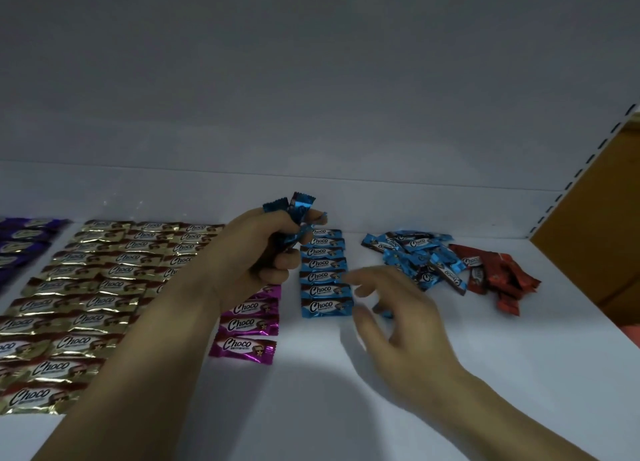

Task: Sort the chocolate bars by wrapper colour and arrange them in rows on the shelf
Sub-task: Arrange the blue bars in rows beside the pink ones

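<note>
Because the blue row is laid one bar under another in the middle of the shelf, its nearest end is the free place for the next bar, and both hands are gathered around it. The left hand is closed round a bundle of blue bars and holds it just above the far end of the row, I think as a small stock, so that bars can be taken from it one at a time. The right hand hovers with its fingers spread and loose beside the near end. A small blue piece shows under its fingertips, but I cannot tell if it is touched. To the right lies a loose blue heap, not yet sorted, touching some red bars. To the left are a magenta row, gold rows and purple bars.
</note>
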Action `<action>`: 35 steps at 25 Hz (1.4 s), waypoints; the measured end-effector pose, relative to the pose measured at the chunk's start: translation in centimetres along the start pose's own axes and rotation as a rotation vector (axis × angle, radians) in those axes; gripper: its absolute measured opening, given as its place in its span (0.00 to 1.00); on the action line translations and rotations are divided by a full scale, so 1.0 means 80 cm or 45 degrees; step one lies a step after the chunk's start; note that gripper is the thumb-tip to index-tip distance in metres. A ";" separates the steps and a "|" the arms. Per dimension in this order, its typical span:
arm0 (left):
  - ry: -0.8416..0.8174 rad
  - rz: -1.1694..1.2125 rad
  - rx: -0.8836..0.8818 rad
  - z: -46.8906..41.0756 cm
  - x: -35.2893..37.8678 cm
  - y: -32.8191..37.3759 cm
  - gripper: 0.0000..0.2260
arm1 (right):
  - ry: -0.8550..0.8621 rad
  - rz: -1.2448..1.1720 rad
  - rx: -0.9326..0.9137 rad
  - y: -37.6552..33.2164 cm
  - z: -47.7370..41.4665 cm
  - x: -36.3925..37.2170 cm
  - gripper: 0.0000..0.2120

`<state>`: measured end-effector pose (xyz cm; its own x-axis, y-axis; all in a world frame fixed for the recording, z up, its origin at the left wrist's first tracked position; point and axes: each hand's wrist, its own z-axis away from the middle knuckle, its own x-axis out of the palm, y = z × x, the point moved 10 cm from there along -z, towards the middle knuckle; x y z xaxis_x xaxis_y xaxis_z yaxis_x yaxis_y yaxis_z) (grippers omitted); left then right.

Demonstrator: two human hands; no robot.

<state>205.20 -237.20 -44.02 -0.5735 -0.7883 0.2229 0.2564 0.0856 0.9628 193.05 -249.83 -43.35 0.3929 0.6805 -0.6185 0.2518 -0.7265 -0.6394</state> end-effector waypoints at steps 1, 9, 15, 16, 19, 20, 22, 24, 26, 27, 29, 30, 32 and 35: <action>-0.017 -0.090 0.023 0.002 0.003 0.002 0.12 | 0.075 -0.197 0.145 0.008 -0.013 -0.014 0.12; -0.056 -0.509 0.173 0.011 0.020 0.017 0.12 | -0.016 -0.717 0.522 0.015 -0.060 -0.010 0.06; 0.096 0.051 -0.017 0.003 -0.010 0.009 0.10 | -0.139 -0.281 0.401 0.025 -0.006 -0.009 0.09; 0.087 0.047 -0.022 0.003 -0.009 0.005 0.08 | -0.172 -0.198 0.374 0.025 0.009 0.001 0.09; 0.064 -0.023 -0.024 0.003 -0.001 0.000 0.06 | -0.145 0.061 0.235 0.020 0.028 0.013 0.09; 0.072 -0.043 -0.026 0.002 0.000 -0.001 0.07 | -0.106 0.128 0.156 0.015 0.028 0.010 0.09; 0.106 -0.067 -0.018 0.002 -0.002 -0.001 0.04 | -0.059 0.179 0.016 0.006 0.027 0.007 0.06; 0.109 -0.075 -0.003 0.001 -0.001 0.000 0.03 | -0.121 0.207 -0.094 -0.004 0.033 0.016 0.04; 0.069 -0.104 0.028 0.001 0.004 0.002 0.03 | -0.218 0.299 -0.194 -0.011 0.044 0.031 0.04; 0.046 -0.129 0.052 0.001 0.006 0.004 0.03 | -0.247 0.349 -0.230 -0.012 0.048 0.036 0.05; 0.018 -0.208 0.115 0.000 0.008 0.008 0.02 | -0.267 0.398 -0.262 -0.011 0.049 0.041 0.09; 0.017 -0.238 0.142 0.000 0.007 0.010 0.04 | -0.262 0.409 -0.267 -0.010 0.049 0.040 0.10; 0.073 -0.239 0.165 0.000 0.000 0.010 0.11 | -0.252 0.427 -0.274 -0.010 0.049 0.040 0.11; 0.167 -0.157 0.184 -0.001 -0.010 0.012 0.13 | -0.253 0.445 -0.276 -0.011 0.048 0.041 0.12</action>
<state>205.95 -236.57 -43.30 -0.4853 -0.8698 0.0895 0.0712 0.0627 0.9955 190.69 -246.62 -46.56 0.3151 0.3806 -0.8694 0.3218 -0.9046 -0.2795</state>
